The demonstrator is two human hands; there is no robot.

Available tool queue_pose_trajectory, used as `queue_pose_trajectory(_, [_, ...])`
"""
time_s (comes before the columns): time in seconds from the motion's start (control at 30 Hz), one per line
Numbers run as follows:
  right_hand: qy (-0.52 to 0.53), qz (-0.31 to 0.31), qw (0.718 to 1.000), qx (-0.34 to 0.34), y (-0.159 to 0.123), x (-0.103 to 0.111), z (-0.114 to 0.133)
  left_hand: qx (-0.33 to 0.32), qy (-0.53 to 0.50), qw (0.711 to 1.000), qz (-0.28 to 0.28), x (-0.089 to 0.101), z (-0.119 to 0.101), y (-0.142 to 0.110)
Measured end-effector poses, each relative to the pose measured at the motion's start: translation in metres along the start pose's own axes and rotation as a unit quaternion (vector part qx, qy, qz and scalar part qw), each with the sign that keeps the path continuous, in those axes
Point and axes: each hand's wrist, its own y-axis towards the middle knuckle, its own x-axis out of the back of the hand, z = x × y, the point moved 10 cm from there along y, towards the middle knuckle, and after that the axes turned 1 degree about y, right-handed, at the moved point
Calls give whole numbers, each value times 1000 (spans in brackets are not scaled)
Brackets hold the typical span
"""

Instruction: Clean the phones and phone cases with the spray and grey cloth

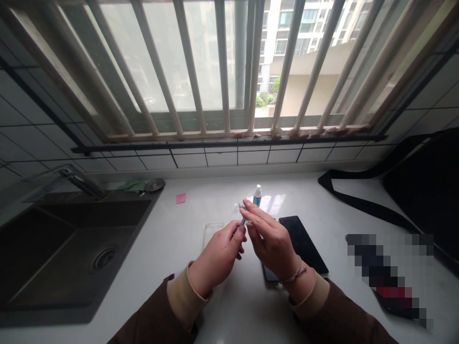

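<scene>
My left hand (222, 251) is closed around a slim silver object (243, 221), seen nearly edge-on; its kind I cannot make out. My right hand (272, 239) has its fingers stretched out and held over the object's upper end, the fingertips at or against it. Beneath my left hand lies a clear plastic case (211, 229), partly covered. Just beyond my right fingers stands a small bottle with a white cap (257, 192), its lower part hidden. A black flat tablet-like slab (304, 243) lies under and to the right of my right wrist.
A dark sink (129, 248) with a chrome faucet (81, 181) is set in the white counter (154, 277) on the left. A pink paper note (181, 198) lies farther back. On the right are a black bag with a strap (362, 203) and a partly pixelated dark item (394, 306).
</scene>
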Motion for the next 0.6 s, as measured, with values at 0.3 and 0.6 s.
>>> queue_pose_trajectory(0.3, [-4, 67, 996, 55, 1, -13, 9, 30, -54, 998, -25, 4, 29, 4])
queue_pose_trajectory(0.6, [-43, 9, 999, -18, -1, -5, -5, 32, -67, 997, -5, -1, 19, 5])
